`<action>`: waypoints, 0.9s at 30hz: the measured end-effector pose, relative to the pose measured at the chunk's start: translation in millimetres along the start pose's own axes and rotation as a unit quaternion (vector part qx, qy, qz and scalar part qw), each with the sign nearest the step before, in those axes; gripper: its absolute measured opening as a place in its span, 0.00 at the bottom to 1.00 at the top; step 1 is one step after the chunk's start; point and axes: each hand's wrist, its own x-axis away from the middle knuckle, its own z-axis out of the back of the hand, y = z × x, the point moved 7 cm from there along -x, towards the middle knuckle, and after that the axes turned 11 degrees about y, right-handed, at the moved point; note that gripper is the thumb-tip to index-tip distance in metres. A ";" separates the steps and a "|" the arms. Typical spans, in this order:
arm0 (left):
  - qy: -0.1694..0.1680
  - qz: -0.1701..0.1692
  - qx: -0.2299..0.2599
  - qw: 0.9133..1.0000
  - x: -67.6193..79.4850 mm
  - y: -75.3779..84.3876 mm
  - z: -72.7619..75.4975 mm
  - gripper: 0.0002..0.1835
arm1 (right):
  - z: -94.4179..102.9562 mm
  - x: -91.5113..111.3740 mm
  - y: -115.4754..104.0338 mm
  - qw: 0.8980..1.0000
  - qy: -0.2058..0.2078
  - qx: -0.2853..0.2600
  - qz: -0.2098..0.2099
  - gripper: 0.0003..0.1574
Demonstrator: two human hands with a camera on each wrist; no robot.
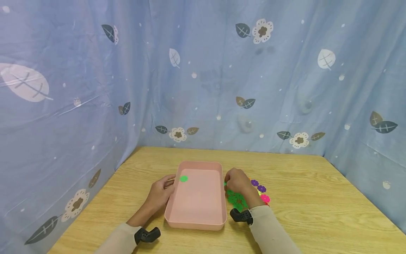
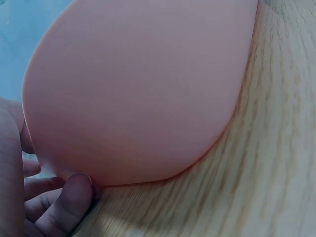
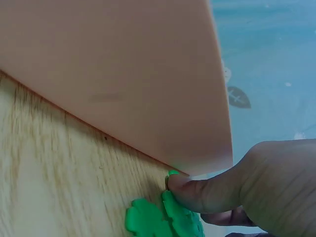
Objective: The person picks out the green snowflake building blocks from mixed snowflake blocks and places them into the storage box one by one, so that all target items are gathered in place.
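A shallow pink tray (image 1: 196, 201) stands on the wooden table, with one light green disc (image 1: 183, 179) near its far left corner. Against the tray's left wall (image 2: 138, 98) rests my left hand (image 1: 161, 192), its loosely bent fingers touching the outside. My right hand (image 1: 238, 181) is just beyond the right wall, fingers curled down. In the right wrist view its thumb (image 3: 190, 192) pinches a green flower-shaped disc (image 3: 173, 172), mostly hidden. More green flower discs (image 3: 145, 217) lie below the thumb, and a green pile (image 1: 236, 200) shows beside the wrist.
Purple flower discs (image 1: 261, 188) and a pink one (image 1: 265, 198) lie right of my right wrist, with yellow and red bits partly covered by the arm. A blue patterned curtain (image 1: 209, 88) encloses the wooden table (image 1: 304, 197) at the back and sides.
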 end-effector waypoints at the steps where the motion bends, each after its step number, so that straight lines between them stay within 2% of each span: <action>1: 0.000 -0.002 0.001 1.000 0.1 0.2 -0.2 0.24 | -0.7 -0.3 0.4 1.000 0.001 0.001 0.001 0.04; 5: -0.002 -0.009 0.003 1.000 -0.7 1.8 -0.9 0.24 | -2.5 -0.7 1.9 1.000 0.000 -0.008 -0.004 0.06; 10: -0.004 -0.009 0.001 1.000 -0.7 1.2 -0.3 0.24 | -4.8 0.4 4.0 0.998 -0.007 -0.053 -0.027 0.16; 19: -0.002 -0.002 -0.007 1.000 -3.1 0.9 -1.5 0.24 | 5.7 -0.5 4.8 0.991 0.003 -0.123 -0.047 0.06; 27: 0.002 0.002 0.000 1.000 0.1 0.1 -1.2 0.24 | 21.7 -2.1 5.3 0.991 0.007 -0.128 -0.046 0.03</action>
